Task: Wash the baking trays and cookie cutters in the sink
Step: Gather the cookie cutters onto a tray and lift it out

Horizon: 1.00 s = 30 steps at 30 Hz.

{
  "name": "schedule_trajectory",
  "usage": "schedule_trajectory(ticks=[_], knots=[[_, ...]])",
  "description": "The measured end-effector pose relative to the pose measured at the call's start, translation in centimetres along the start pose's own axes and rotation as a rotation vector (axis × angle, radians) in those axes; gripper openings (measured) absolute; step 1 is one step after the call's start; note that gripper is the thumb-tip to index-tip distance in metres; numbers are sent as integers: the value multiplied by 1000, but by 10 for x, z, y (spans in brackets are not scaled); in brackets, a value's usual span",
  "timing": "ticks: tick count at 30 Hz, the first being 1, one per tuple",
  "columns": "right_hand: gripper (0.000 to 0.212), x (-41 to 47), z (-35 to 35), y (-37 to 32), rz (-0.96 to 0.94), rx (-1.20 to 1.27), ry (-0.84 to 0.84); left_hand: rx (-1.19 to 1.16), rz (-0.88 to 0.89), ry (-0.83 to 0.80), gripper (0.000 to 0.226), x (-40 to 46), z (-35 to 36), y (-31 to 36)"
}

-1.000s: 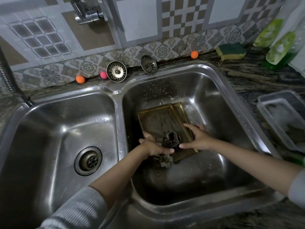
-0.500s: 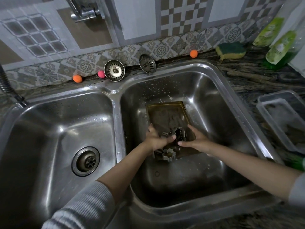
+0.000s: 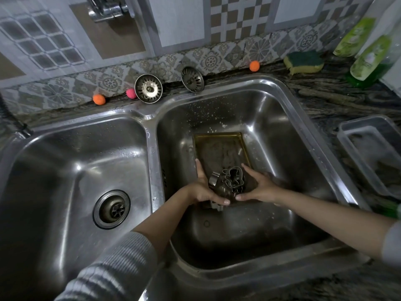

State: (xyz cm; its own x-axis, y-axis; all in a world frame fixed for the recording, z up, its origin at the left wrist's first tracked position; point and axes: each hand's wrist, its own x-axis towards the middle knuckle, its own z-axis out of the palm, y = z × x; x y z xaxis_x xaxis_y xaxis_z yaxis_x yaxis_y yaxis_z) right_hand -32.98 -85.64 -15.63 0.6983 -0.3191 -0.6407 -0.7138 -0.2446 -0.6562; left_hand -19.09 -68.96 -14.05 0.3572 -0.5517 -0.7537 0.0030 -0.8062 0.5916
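Both hands, left (image 3: 201,190) and right (image 3: 260,187), cupped round cookie cutters (image 3: 230,181) over baking tray (image 3: 219,146); best lifted together, kept level.

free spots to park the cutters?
Left basin floor is bare around its drain. Right basin: bare near floor below the baking tray. Crowded: tray's near end, cookie cutters between left hand and right hand.

Sink (image 3: 282,118) seen as glossy stainless steel; baking tray (image 3: 219,146) dull brassy metal; cookie cutters (image 3: 233,179) shiny metal.
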Motion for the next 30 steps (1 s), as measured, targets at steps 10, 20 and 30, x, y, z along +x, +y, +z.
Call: schedule_trajectory(ticks=[10, 20, 30], knots=[[95, -3, 8, -3, -139, 131, 113, 50, 70, 13, 147, 2, 2, -8], [65, -34, -12, -44, -276, -23, 333, -21, 258, 128, 129, -19, -7, 0], [63, -95, -40, -113, -425, -168, 476, -52, 738, 275, 112, -77, -32, 30]])
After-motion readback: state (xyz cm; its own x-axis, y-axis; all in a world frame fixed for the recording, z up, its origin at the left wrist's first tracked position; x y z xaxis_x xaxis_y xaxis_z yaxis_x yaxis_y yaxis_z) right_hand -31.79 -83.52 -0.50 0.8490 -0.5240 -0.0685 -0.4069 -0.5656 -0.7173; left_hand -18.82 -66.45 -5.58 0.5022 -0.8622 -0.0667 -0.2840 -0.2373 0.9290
